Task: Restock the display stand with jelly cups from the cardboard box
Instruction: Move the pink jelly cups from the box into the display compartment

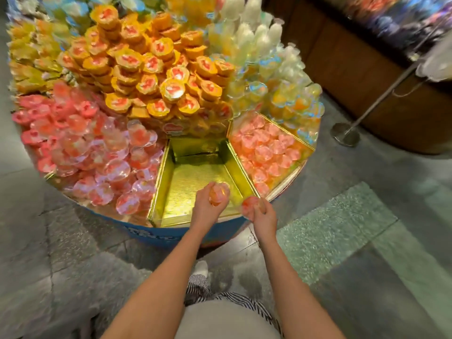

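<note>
Over gold bin (195, 172): left hand (206, 209) was curled round left cup (219, 195).
By gold bin's right corner: right hand (265, 217) gripped right cup (249, 207).
Stand (159, 237): pink cups (97, 152) flanked gold bin.

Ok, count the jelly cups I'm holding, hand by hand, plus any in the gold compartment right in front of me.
In left hand, left cup: 1
In right hand, right cup: 1
In gold compartment: 0
Total: 2 cups
</note>
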